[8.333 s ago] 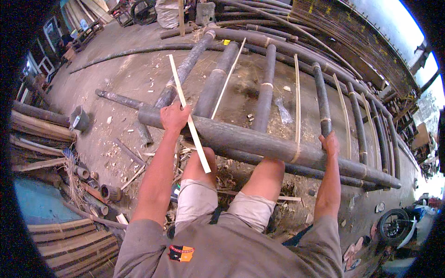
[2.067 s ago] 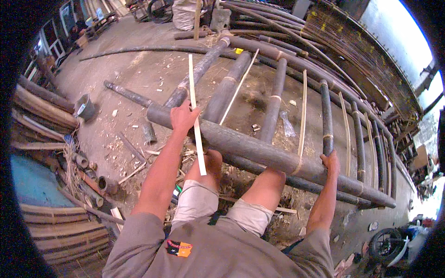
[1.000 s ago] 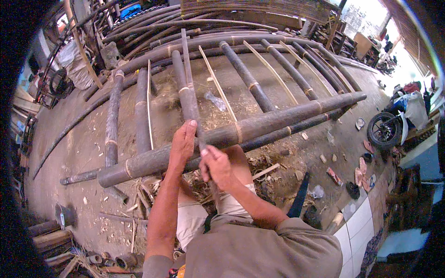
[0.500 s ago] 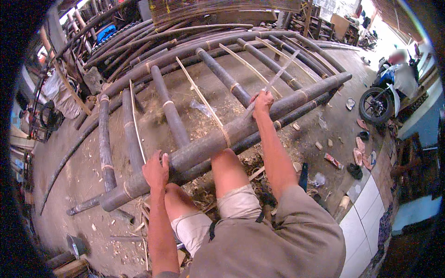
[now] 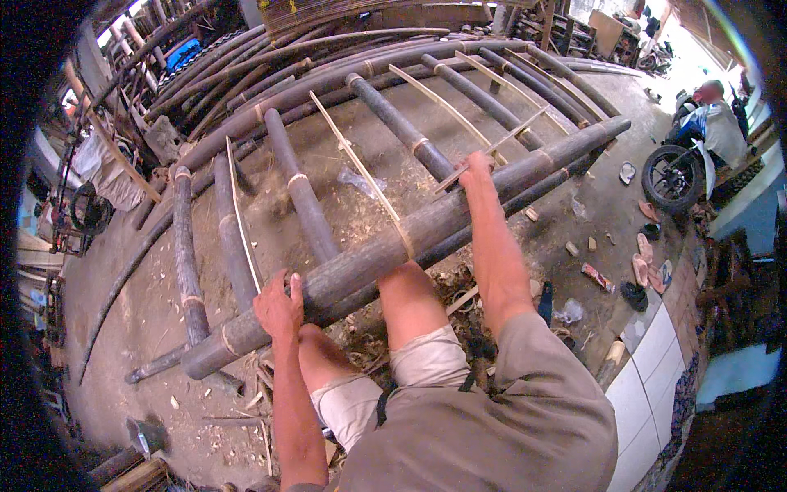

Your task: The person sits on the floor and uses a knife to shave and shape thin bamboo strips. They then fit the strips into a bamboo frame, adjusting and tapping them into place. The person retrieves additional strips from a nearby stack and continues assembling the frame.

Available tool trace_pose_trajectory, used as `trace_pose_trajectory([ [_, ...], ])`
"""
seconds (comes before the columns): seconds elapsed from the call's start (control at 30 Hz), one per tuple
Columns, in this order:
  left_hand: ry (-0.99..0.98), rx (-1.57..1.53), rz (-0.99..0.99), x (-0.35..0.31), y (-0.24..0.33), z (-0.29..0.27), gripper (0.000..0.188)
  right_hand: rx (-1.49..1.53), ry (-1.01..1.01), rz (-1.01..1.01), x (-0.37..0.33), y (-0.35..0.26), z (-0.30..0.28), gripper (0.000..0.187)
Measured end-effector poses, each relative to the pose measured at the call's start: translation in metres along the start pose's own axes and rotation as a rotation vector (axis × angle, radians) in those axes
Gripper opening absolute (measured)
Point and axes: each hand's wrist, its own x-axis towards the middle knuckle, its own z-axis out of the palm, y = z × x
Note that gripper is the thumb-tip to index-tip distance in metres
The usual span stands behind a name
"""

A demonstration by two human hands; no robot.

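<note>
A thick dark bamboo pole (image 5: 361,264) lies crosswise in front of my knees as the near rail of a ladder-like bamboo frame. My left hand (image 5: 279,305) grips this pole toward its left end, fingers curled over its top and thumb apart. Farther right, my right hand (image 5: 475,168) is closed on a long thin flat strip (image 5: 520,129), held slantwise just above the pole; its exact kind is unclear. Dark bamboo crosspieces (image 5: 299,189) run to the far rail (image 5: 238,127). Between them lie pale split-bamboo strips (image 5: 352,156), one meeting the pole between my hands.
Shavings and offcuts litter the dirt floor (image 5: 217,426). Sandals (image 5: 642,266) lie at the right by white tiles (image 5: 656,353). A motorbike (image 5: 676,176) stands farther right. Bamboo poles (image 5: 328,49) are piled behind the frame; a dark bucket (image 5: 146,437) sits at lower left.
My right hand has shifted slightly right, and the strip in it has tilted lower toward the right. My left hand keeps its place on the pole. The whole view has shifted a little.
</note>
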Motion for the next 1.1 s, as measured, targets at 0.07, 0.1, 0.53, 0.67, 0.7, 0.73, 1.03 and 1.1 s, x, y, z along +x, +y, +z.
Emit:
trace_pose_trajectory([
  [0.07,-0.019,0.01,0.018,-0.003,0.003,-0.003,0.041,-0.226,0.128,-0.143,-0.006,-0.003,-0.001,0.04],
  [0.1,-0.021,0.015,0.021,-0.002,0.004,-0.005,0.041,-0.394,0.225,-0.267,-0.013,-0.001,0.001,0.047],
  [0.53,-0.506,0.023,0.342,0.031,-0.003,-0.031,0.103,-1.522,0.078,-1.017,0.072,-0.026,0.09,0.074],
  [0.67,-0.511,0.03,0.344,0.035,0.0,-0.035,0.102,-1.776,0.11,-0.734,0.114,-0.022,0.112,0.069],
  [0.7,-0.522,0.027,0.337,0.036,0.0,-0.037,0.102,-1.859,0.097,-0.664,0.117,-0.02,0.117,0.067],
  [0.73,-0.538,0.019,0.33,0.034,0.0,-0.037,0.103,-1.915,0.036,-0.63,0.118,-0.023,0.123,0.065],
  [1.03,-0.567,0.013,0.335,0.037,0.001,-0.024,0.103,-1.946,0.188,-0.658,0.135,-0.007,0.136,0.051],
  [1.1,-0.546,-0.005,0.364,0.039,0.001,-0.024,0.101,-1.965,0.187,-0.759,0.146,-0.007,0.123,0.048],
])
